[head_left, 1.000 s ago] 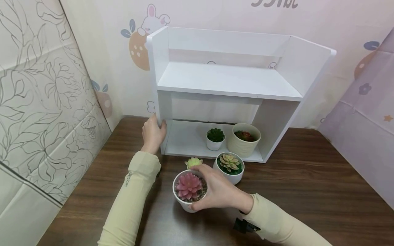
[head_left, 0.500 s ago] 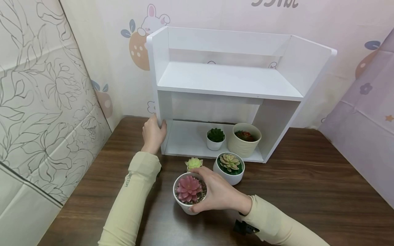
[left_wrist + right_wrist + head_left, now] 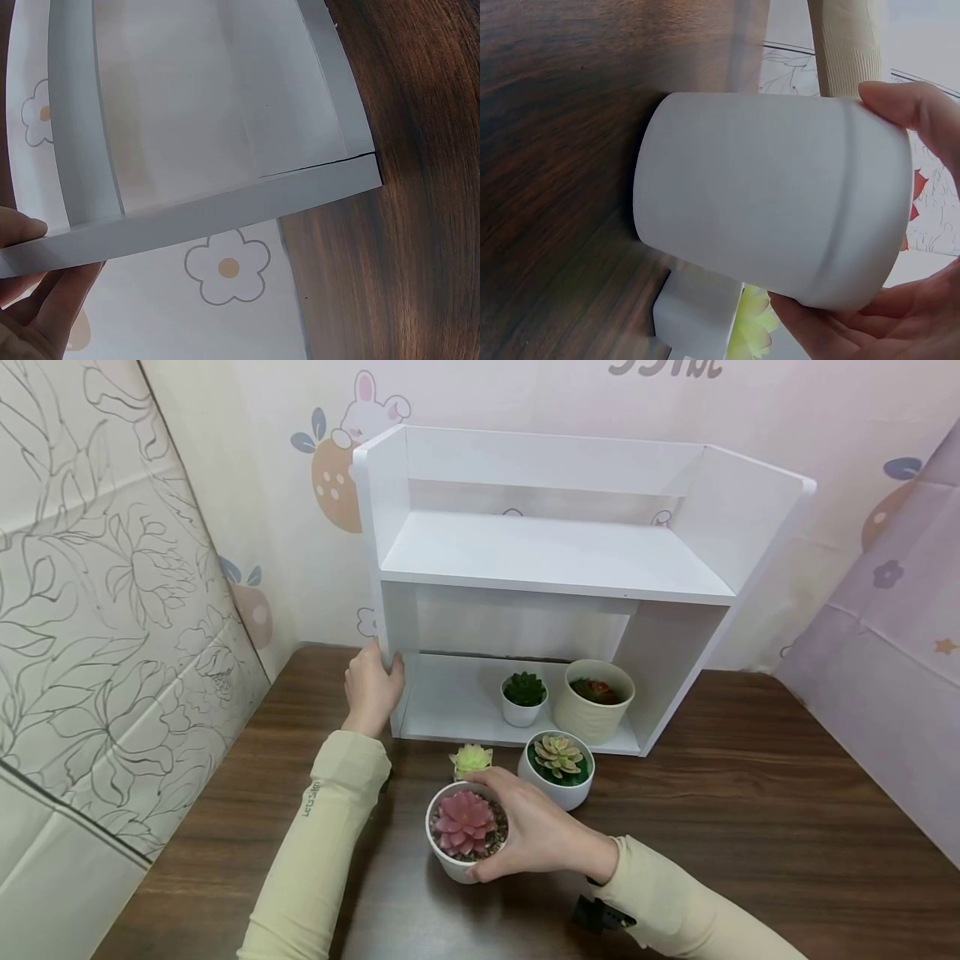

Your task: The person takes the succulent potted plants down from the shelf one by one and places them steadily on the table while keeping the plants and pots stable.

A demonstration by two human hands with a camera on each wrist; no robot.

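Note:
My right hand [image 3: 532,822] holds a white pot [image 3: 757,195] by its rim, thumb on one side and fingers on the other. A pink succulent [image 3: 465,823] grows from pebbles in it. In the right wrist view the pot's base is on or very close to the wooden table. My left hand [image 3: 372,689] grips the front edge of the left side panel of a white shelf [image 3: 555,552]; the left wrist view shows thumb and fingers on either side of that panel [image 3: 187,214]. Just behind the held pot, a small yellow-green succulent [image 3: 472,758] is partly hidden.
On the lower shelf board stand a small dark green succulent [image 3: 522,697] and a larger cream pot [image 3: 594,700] with a reddish plant. A white bowl-shaped pot with a pale succulent [image 3: 557,768] stands on the table [image 3: 750,827] before the shelf. Patterned wall coverings [image 3: 112,610] border the table.
The held pot has shifted very slightly toward me and to the right with my right hand. My left hand keeps its grip on the shelf panel.

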